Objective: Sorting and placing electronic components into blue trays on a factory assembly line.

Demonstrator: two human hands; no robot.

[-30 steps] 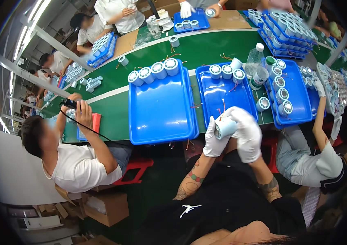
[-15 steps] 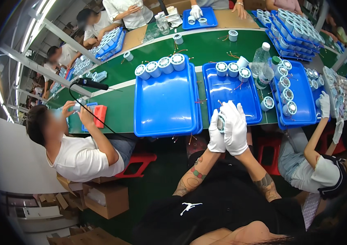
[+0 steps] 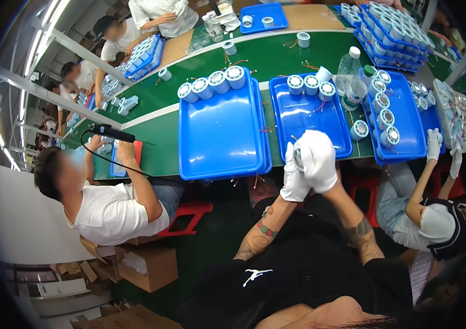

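Both my hands wear white gloves and meet over the front edge of a blue tray (image 3: 320,129). Between them is a light-blue cylindrical part (image 3: 298,156), mostly hidden, with thin wires sticking out near the fingertips. My left hand (image 3: 294,181) wraps it from the left side. My right hand (image 3: 319,162) curls over it from the right and above, its fingers bent and slightly blurred. Toward the tray's far end are several like parts (image 3: 311,84) with silvery round tops; one (image 3: 324,74) is tipped over. Another part (image 3: 359,129) stands just right of the tray on the green table.
Left of my hands lies a larger blue tray (image 3: 219,140) with a row of parts at its far edge. Plastic bottles (image 3: 353,94) stand between the middle tray and a right-hand blue tray (image 3: 403,148). Co-workers sit on both sides; a black hand tool (image 3: 113,133) hangs at left.
My right hand has gone from fingers stretched flat to curled over the part. My left hand keeps its hold. Across the table, a co-worker's gloved hand has left the far tray.
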